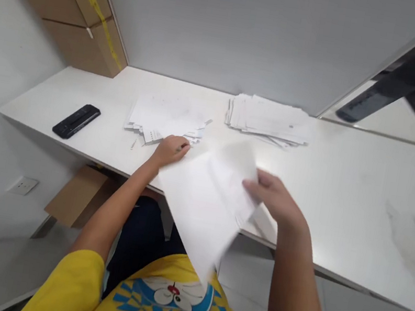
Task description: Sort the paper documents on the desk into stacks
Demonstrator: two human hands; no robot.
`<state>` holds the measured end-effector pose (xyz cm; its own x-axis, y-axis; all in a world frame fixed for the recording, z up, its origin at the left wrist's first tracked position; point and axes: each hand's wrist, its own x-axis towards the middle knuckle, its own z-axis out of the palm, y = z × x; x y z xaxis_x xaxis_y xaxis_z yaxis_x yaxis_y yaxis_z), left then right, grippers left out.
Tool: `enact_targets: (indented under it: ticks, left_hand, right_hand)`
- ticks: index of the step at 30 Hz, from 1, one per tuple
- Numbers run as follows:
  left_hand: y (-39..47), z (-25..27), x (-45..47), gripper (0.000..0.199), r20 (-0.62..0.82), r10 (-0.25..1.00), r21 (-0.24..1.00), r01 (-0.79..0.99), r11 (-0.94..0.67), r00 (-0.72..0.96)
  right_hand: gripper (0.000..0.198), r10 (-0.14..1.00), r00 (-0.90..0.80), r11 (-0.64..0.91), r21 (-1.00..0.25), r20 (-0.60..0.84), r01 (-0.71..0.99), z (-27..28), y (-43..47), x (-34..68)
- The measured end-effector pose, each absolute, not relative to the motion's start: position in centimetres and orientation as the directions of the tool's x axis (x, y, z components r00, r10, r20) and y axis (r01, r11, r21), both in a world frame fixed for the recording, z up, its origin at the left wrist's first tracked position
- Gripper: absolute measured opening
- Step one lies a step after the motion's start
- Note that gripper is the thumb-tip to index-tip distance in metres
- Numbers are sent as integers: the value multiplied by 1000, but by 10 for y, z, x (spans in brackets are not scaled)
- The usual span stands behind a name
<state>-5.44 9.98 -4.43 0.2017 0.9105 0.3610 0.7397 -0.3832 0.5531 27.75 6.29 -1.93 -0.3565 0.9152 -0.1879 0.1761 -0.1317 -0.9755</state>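
My right hand [272, 194] grips white sheets of paper [204, 197] by their right side, thumb on top. The paper is blurred by motion and hangs tilted over the desk's front edge, its lower corner reaching down before my shirt. My left hand [171, 150] is closed, fingers curled, just left of the held paper. A small thing may be between its fingers, too little to make out. Right behind that hand lies a loose, fanned-out pile of papers [166, 114]. Farther right, against the wall, lies a thicker stack of papers [269, 119].
A black phone-like device [77, 121] lies on the left of the white desk [343, 199]. Cardboard boxes [83, 39] stand at the back left corner, and another cardboard box [79, 195] is below the desk. A mirror-like panel [390, 109] leans at the back right.
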Motion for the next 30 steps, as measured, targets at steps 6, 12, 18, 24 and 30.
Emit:
enact_targets:
  ticks: [6, 12, 18, 24, 30]
  left_hand:
    - [99, -50, -43, 31, 388, 818, 259, 801, -539, 425]
    - [80, -39, -36, 35, 409, 819, 325, 775, -542, 402]
    - [37, -38, -7, 44, 406, 837, 574, 611, -545, 366]
    - [24, -37, 8, 49, 222, 826, 568, 620, -541, 518]
    - [20, -40, 5, 45, 151, 821, 486, 682, -547, 551]
  right_hand:
    - [32, 908, -148, -257, -800, -393, 542, -38, -35, 292]
    - [25, 925, 54, -356, -804, -377, 476, -31, -23, 296]
    - [33, 936, 105, -350, -862, -335, 368, -53, -26, 313]
    - [31, 928, 199, -368, -855, -315, 364, -61, -38, 327]
    - [29, 927, 159, -375, -840, -339, 393, -66, -36, 327]
